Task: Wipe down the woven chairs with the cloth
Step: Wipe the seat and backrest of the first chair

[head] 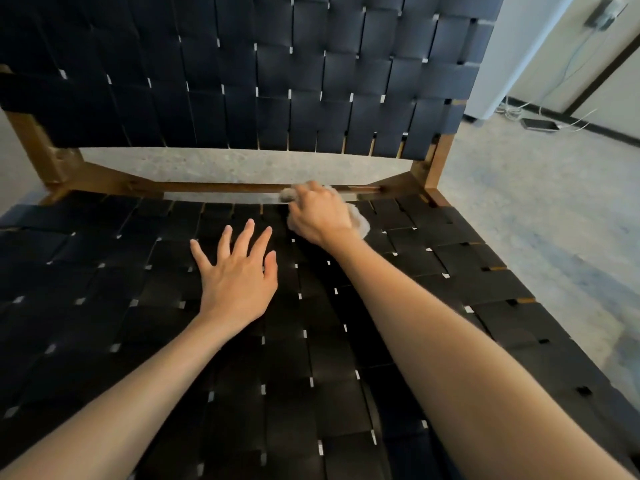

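A woven chair with black straps on a brown wooden frame fills the view; its seat (346,341) spreads below and its backrest (277,81) rises ahead. My right hand (318,216) is shut on a pale crumpled cloth (360,220), pressed against the rear edge of the seat beside the wooden back rail (207,187). My left hand (235,275) lies flat on the seat with its fingers spread, holding nothing, a little left of and nearer than the right hand.
Speckled grey floor (536,202) runs to the right of the chair. At the far right a white wall corner (512,64), white cables and a flat dark device (540,124) lie on the floor near a dark baseboard.
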